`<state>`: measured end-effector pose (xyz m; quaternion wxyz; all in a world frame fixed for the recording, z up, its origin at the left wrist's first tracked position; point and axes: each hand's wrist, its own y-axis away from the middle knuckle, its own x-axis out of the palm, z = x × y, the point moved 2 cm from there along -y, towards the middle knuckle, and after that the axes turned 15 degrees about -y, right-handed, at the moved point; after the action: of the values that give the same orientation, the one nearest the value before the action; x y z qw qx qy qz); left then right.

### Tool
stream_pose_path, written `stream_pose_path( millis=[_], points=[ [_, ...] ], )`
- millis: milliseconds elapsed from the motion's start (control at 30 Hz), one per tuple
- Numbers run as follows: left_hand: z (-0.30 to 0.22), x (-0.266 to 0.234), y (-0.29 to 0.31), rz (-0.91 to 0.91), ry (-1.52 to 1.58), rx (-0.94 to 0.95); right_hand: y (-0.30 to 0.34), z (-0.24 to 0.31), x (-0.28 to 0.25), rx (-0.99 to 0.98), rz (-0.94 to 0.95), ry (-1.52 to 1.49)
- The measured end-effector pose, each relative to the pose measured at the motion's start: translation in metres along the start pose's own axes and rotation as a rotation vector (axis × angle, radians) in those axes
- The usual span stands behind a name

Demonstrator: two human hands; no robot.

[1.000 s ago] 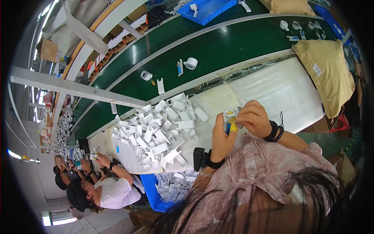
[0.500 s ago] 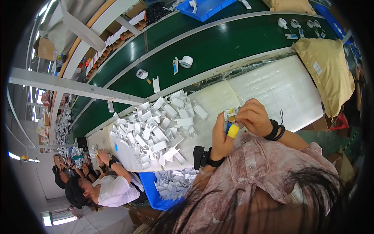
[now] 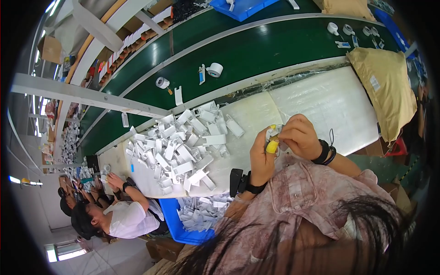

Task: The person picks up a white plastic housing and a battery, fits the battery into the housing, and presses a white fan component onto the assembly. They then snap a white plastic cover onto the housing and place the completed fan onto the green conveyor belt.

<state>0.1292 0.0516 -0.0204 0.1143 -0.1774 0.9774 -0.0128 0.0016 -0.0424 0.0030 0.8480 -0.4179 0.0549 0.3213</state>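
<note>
Above the near edge of the bench my two hands meet. My left hand (image 3: pixel 261 160) is closed around a small white part (image 3: pixel 270 133) and a yellow-ended piece (image 3: pixel 272 146), whose kind I cannot make out. My right hand (image 3: pixel 300 137) has its fingertips pinched together against the same white part, and whatever lies between them is hidden. To the left of my hands spreads a heap of white plastic holders (image 3: pixel 183 149) on the padded bench top (image 3: pixel 256 112).
A blue bin (image 3: pixel 172 217) of white parts stands below the bench edge. Beyond runs a green conveyor (image 3: pixel 247 55) carrying white round units (image 3: pixel 214 69). A metal post (image 3: pixel 91 97) crosses at left, near a co-worker (image 3: pixel 133 215). A brown paper sack (image 3: pixel 382 87) sits at right.
The yellow-ended piece has turned and risen slightly in my left hand; its blue part no longer shows. My right hand stays pinched beside it. The view has shifted a little.
</note>
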Motion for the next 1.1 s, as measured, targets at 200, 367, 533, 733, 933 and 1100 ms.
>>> stream_pose_path(
  millis=[200,367,533,733,933,1100],
  points=[
    [0.01,-0.003,-0.002,-0.013,-0.122,0.085,0.002,-0.004,0.005,0.004,-0.017,-0.006],
    [0.014,-0.016,-0.016,0.178,-0.108,-0.203,0.006,-0.023,0.016,0.127,-0.019,-0.08],
    [0.067,-0.047,-0.05,0.006,-0.264,0.197,-0.011,-0.055,0.015,0.249,0.019,-0.167],
    [0.191,-0.178,-0.137,-0.288,-0.577,-0.065,-0.054,-0.137,0.0,0.445,-0.011,-0.285],
    [0.246,-0.29,-0.227,-0.543,-1.312,-0.247,-0.102,-0.249,-0.008,0.594,0.097,-0.173],
    [0.289,-0.348,-0.258,-0.422,-1.428,-0.503,-0.131,-0.336,0.008,0.556,0.267,0.054]
  ],
)
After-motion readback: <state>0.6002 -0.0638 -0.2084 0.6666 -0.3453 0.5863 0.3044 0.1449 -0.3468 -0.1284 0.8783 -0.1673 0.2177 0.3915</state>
